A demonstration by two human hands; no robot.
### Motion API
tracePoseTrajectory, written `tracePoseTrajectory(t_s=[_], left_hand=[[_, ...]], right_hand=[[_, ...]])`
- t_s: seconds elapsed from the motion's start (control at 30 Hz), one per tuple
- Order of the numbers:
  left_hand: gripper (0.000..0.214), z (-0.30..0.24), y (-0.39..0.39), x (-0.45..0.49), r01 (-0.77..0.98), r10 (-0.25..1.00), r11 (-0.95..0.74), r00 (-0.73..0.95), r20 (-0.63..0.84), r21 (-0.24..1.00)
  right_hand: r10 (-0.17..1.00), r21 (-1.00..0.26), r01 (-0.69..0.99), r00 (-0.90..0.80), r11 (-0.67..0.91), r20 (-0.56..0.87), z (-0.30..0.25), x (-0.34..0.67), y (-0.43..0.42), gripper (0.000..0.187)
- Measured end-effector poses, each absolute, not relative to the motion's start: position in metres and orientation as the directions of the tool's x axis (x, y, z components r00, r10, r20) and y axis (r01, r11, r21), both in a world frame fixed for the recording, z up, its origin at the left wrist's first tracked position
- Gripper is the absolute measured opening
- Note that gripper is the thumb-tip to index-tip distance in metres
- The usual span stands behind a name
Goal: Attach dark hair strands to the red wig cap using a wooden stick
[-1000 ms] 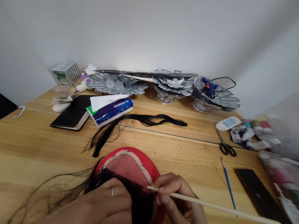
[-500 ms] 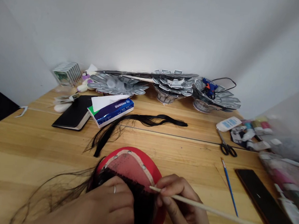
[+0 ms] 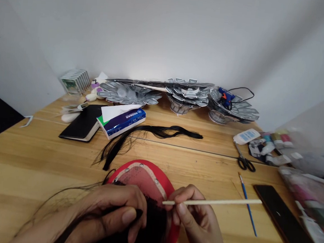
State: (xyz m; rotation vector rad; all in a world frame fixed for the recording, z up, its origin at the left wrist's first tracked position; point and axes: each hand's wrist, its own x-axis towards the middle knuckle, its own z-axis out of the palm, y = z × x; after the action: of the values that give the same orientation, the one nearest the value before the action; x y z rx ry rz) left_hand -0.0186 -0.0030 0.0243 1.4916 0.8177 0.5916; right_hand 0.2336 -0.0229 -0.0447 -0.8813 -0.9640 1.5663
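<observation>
A red rounded head form (image 3: 170,230) stands at the bottom centre, with a pinkish net cap (image 3: 140,179) pinned along its light band. Dark hair (image 3: 151,225) covers the cap's nearer part. My left hand (image 3: 115,211) is over that hair, thumb and fingers pinched on a dark hair strand (image 3: 138,214) that trails down to the left. At the right side of the form, my right hand (image 3: 193,217) grips a thin pale wooden stick (image 3: 223,202) near its tip. The tip lies close to the cap's edge.
Behind the form lie a loose hair bundle (image 3: 161,131), a tissue pack (image 3: 122,122) and a black notebook (image 3: 83,122). To the right are scissors (image 3: 244,161), a blue paintbrush (image 3: 247,207) and a dark phone-like slab (image 3: 283,221). Grey paper flower-shaped structures (image 3: 186,95) line the wall.
My left hand has turned so its thumb now shows, pinching a hair strand. The stick has swung from slanting down right to nearly level, its tip staying about in place.
</observation>
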Motion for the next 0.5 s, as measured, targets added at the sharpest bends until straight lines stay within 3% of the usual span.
tracePoseTrajectory(t_s=[0.33, 0.5], left_hand=[[0.039, 0.024, 0.001, -0.014, 0.077, 0.741, 0.074, 0.663, -0.107, 0.994], [0.050, 0.022, 0.001, -0.013, 0.010, 0.758, 0.086, 0.649, -0.072, 0.996]], right_hand=[[0.989, -0.941, -0.303, -0.050, -0.149, -0.141, -0.028, 0.223, -0.030, 0.021], [0.994, -0.946, -0.314, -0.091, -0.085, -0.059, -0.036, 0.225, -0.028, 0.014]])
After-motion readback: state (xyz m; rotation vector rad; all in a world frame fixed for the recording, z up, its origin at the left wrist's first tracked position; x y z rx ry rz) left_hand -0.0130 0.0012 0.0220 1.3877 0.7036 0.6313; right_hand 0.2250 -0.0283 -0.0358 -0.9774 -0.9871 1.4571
